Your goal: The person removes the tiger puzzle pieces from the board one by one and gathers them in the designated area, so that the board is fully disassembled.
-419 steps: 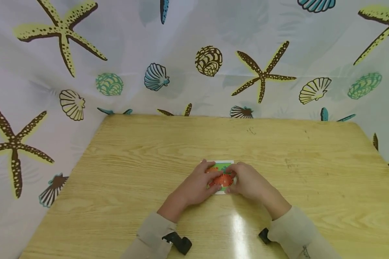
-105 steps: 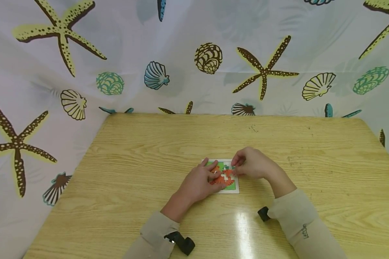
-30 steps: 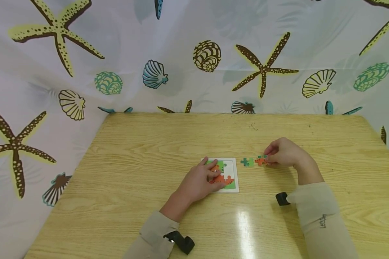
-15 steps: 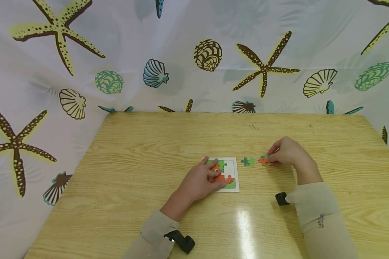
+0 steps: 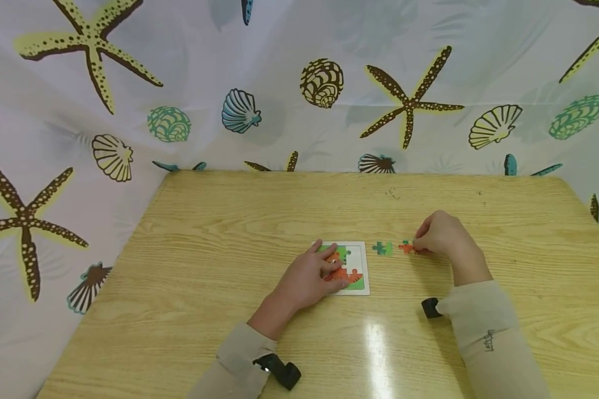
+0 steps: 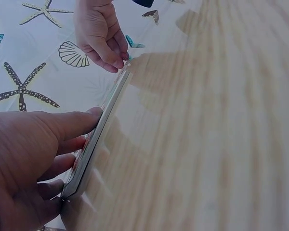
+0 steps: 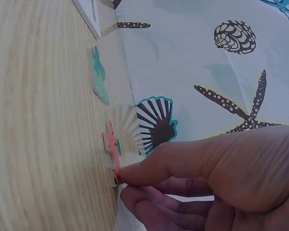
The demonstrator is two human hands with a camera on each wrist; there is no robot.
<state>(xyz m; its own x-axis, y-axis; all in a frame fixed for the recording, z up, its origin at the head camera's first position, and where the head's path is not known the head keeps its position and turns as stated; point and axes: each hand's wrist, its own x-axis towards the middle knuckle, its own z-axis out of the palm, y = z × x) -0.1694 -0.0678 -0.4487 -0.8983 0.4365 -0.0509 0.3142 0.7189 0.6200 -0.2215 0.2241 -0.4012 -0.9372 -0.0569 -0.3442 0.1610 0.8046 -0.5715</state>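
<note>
Orange and teal with dark marks, the small flat jigsaw piece (image 5: 406, 247) lies on the pale wood-grain table (image 5: 229, 244), its right end pinched between the thumb and fingers of the right hand (image 5: 444, 235); from my distant seat I cannot tell whether it is one piece or two joined. Just left of it, touched by neither hand, I see the teal and light-green jigsaw piece (image 5: 382, 248), perhaps laid there to be within reach. Further left sits the flat square puzzle board with a white frame (image 5: 367, 277), its upper right bare white where no piece lies. Across its left side I have the left hand (image 5: 305, 281), fingers spread and resting on it, thumb near the front edge, probably to stop the board sliding. Both hands are well apart, which I judge leaves that bare patch uncovered.
</note>
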